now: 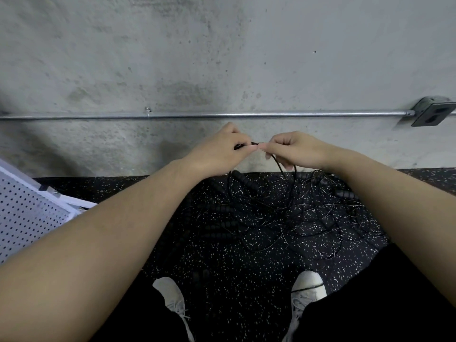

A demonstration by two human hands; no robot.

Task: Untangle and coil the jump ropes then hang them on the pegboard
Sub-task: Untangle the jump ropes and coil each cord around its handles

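both hands, left hand point(217, 150) and right hand point(294, 150), pinch one thin black jump rope cord point(278, 166) above the tangled pile point(283, 208) on the speckled black rubber floor point(234, 255), so untangling is underway; next, tease this strand free.

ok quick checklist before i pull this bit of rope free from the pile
1. Both hands on the rope: ok, left hand and right hand pinch a thin black cord between them.
2. Cord free of the tangled ropes on the floor: not ok, it runs down into them.
3. Knot at the fingertips undone: cannot tell, hidden.
4. Feet off the rope: not ok, a strand crosses the right shoe.
5. Pegboard within reach: ok, at the left.
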